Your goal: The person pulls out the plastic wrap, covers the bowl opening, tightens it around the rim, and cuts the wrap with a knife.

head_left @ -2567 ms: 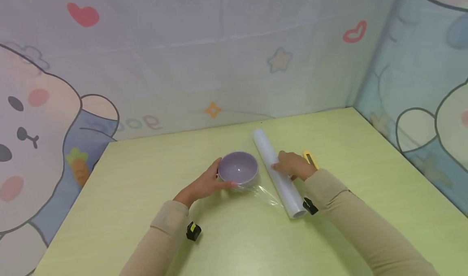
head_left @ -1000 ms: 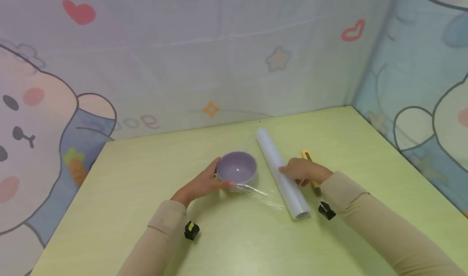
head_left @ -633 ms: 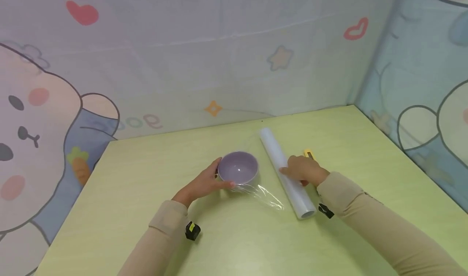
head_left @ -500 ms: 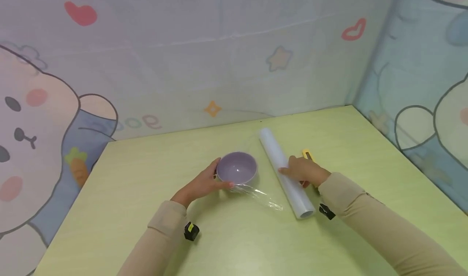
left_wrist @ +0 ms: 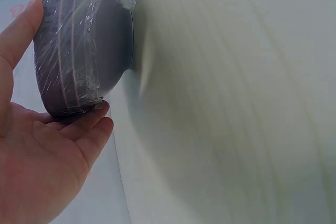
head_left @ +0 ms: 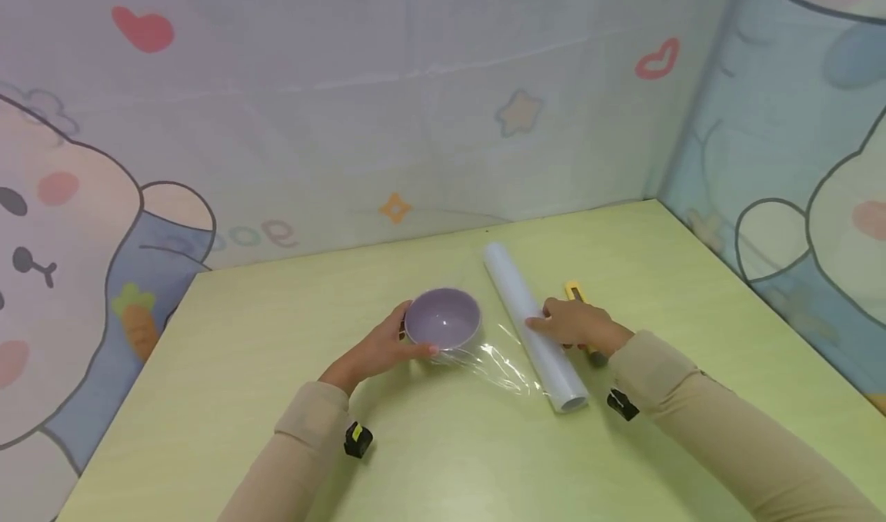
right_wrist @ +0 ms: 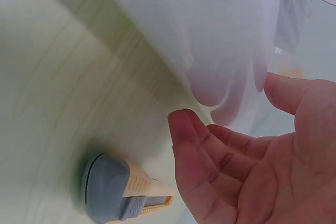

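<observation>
My left hand [head_left: 381, 347] holds a purple bowl [head_left: 441, 318] at its left side, thumb at the near rim and fingers behind. In the left wrist view, clear plastic wrap [left_wrist: 79, 40] clings in wrinkles to the bowl's outer wall. A loose stretch of this wrap runs from the bowl to the white roll of plastic wrap [head_left: 515, 295], which lies slanted to the right of the bowl. Over the roll's middle, my right hand [head_left: 577, 326] grips it from the right. The right wrist view has the thumb against the roll, with the other fingers curled by its side.
A yellow and grey utility knife [head_left: 574, 291] lies right of the roll, partly under my right hand. The pale green table [head_left: 277, 314] meets a cartoon-printed cloth backdrop [head_left: 332, 137] at the back and right. A small black device [head_left: 358, 439] is at my left wrist.
The roll has shifted slightly right, away from the bowl, and my right hand has moved right along with it. The loose wrap looks more spread out than half a second ago. My left hand stays put.
</observation>
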`<state>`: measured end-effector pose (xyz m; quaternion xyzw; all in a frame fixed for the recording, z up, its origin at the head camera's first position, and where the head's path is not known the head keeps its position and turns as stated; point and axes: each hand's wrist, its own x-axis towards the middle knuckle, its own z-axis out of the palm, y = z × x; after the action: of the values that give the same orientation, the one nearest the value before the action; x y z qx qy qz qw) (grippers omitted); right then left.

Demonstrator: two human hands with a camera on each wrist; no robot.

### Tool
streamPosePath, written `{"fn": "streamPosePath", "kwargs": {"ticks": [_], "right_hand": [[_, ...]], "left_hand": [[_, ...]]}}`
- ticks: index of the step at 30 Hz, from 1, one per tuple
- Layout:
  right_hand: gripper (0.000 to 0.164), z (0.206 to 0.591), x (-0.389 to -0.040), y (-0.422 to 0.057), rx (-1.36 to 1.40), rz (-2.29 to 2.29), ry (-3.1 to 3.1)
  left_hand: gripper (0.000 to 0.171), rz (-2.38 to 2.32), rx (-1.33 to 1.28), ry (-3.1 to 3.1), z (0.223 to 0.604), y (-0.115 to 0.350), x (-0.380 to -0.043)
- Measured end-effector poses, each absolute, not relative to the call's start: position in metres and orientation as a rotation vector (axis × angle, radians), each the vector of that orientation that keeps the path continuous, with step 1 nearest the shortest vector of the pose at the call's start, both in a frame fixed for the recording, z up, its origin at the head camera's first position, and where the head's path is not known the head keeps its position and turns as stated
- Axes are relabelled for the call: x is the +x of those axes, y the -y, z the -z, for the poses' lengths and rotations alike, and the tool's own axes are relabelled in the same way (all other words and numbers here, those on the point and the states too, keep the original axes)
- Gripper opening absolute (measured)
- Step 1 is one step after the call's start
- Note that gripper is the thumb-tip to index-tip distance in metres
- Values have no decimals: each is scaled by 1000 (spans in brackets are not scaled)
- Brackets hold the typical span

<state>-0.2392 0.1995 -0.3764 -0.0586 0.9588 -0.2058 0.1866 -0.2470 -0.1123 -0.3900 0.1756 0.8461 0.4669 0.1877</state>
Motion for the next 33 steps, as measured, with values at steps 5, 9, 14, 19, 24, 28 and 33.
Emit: {"fn": "streamPosePath", "kwargs": {"ticks": [5, 9, 14, 19, 24, 28, 33], "right_hand": [[43, 376, -237, -201, -183, 607, -2697], [42, 377, -237, -202, -194, 606, -2712], [43, 380, -238, -203, -213, 587, -2718], [42, 381, -239, -204, -236, 600, -2721], [44, 379, -237, -204, -241, 581, -2746], [41, 377, -230, -204, -288, 462, -2830], [40, 377, -223, -215, -291, 351, -2967]], "left_hand": [[84, -1324, 522, -2381, 397, 112, -251], [84, -1328, 529, -2382, 395, 110, -249], [85, -1318, 496, -2395, 395, 111, -249], [84, -1316, 500, -2400, 395, 112, -250], [85, -1316, 510, -2398, 394, 111, -249], [87, -1317, 511, -2392, 394, 111, -249], [87, -1326, 522, -2398, 394, 111, -249]]}}
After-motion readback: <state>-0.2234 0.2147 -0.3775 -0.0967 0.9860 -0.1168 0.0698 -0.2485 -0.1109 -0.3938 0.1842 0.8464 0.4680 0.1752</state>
